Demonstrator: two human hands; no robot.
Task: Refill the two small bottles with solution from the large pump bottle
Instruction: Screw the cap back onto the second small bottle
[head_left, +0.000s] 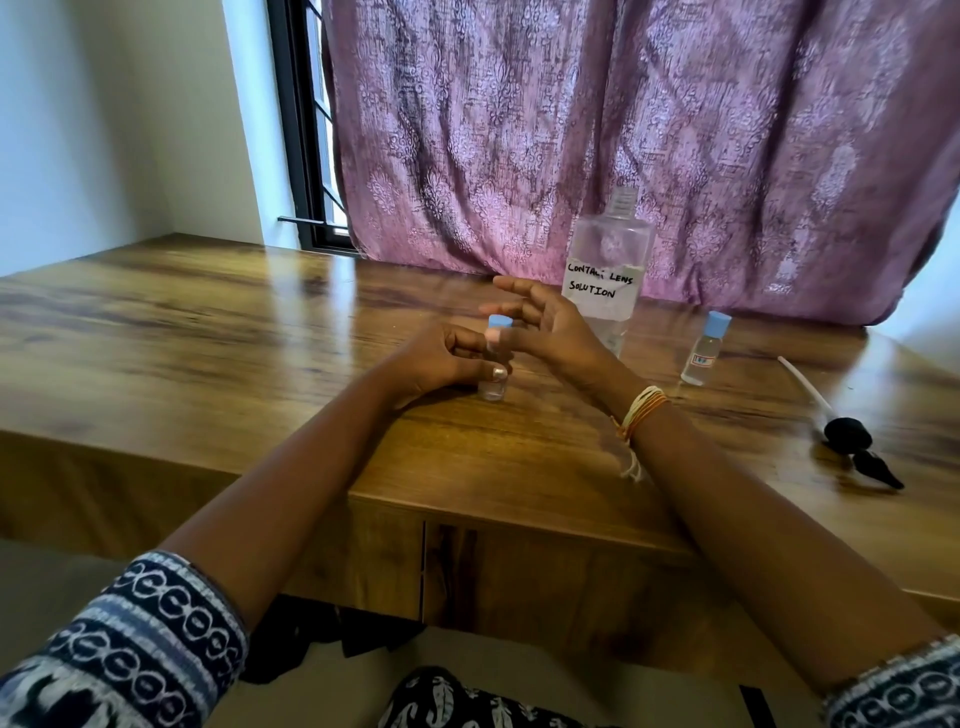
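Note:
A small clear bottle (494, 387) with a light blue cap stands on the wooden table (260, 338); my left hand (441, 358) grips its body with fingers and thumb curled round it. Just right of the cap, my right hand (545, 322) hovers with its fingers spread and holds nothing. Behind it stands the large clear bottle (608, 260), labelled "contact lens solution", with its neck uncapped. A second small bottle (704, 351), also blue-capped, stands upright to the right. The black pump head (852, 441) with its white tube lies on the table at the far right.
A purple patterned curtain (623, 130) hangs right behind the bottles and touches the table's back edge. A window frame (306, 156) and white wall are at the back left. The table's front edge (415, 499) runs below my forearms.

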